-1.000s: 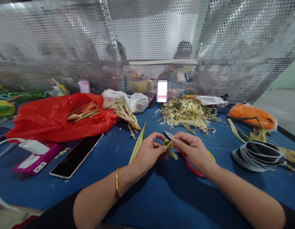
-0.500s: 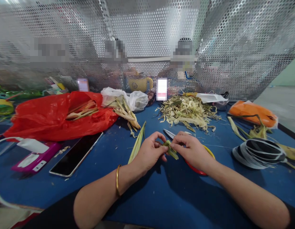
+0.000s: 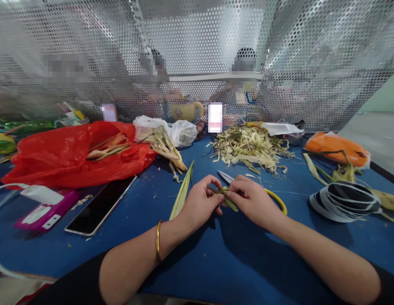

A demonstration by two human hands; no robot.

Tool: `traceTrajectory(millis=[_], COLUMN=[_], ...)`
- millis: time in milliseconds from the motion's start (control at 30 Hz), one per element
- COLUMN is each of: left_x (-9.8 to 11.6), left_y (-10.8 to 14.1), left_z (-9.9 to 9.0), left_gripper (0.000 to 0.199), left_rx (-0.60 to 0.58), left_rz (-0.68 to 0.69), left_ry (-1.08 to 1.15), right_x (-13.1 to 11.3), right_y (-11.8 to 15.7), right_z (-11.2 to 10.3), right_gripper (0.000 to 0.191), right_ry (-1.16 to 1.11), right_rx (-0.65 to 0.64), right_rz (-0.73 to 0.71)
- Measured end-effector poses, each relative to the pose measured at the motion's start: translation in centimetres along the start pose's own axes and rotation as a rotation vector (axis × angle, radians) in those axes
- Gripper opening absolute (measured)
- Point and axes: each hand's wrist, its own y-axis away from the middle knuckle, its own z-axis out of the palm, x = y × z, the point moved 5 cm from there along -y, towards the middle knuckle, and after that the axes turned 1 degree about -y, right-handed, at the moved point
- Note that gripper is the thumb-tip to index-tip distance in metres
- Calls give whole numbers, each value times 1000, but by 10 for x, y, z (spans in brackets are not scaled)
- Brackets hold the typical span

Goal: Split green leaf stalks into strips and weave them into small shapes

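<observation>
Between my two hands is a small piece of folded green husk (image 3: 230, 205), pinched just above the blue table. My left hand (image 3: 201, 199) grips its left side with thumb and fingers. On the other side, my right hand (image 3: 249, 195) pinches it, the fingertips of both hands nearly meeting. Scissors lie on the table beneath my right hand; their blade (image 3: 225, 176) points to the far left and a yellow handle loop (image 3: 279, 201) shows, the rest being covered. Beside my left wrist rests a long pale green husk strip (image 3: 183, 192).
A pile of shredded husk (image 3: 252, 148) lies behind my hands. Left are a red plastic bag (image 3: 57, 152) with husks, a phone (image 3: 101, 207) and a purple power strip (image 3: 47, 212). Right are a coil of white cord (image 3: 341, 203) and an orange packet (image 3: 336, 148). A perforated metal screen (image 3: 199, 38) stands behind.
My right hand has shifted slightly, and the red part of the scissors handle is now hidden beneath it. Both hands keep their pinch on the husk piece. The view has moved a little.
</observation>
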Motion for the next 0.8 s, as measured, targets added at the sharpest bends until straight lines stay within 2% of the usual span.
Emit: traceTrajectory(millis=[200, 367, 533, 700, 800], left_x=[2, 4, 4, 3, 2], left_y=[-1, 1, 2, -1, -2], left_z=[-2, -2, -1, -3, -5], left_gripper=[14, 15, 14, 13, 17], left_rx=[9, 29, 12, 11, 29], left_rz=[21, 49, 38, 56, 45], left_ry=[-61, -92, -57, -66, -62], right_x=[1, 1, 2, -2, 0], right_y=[0, 0, 1, 1, 1], right_z=[2, 3, 3, 2, 0], right_gripper=[26, 26, 26, 28, 27], right_ry=[-20, -121, -102, -178, -194], right_rx=[24, 15, 65, 90, 124], right_rz=[-5, -32, -15, -93, -84])
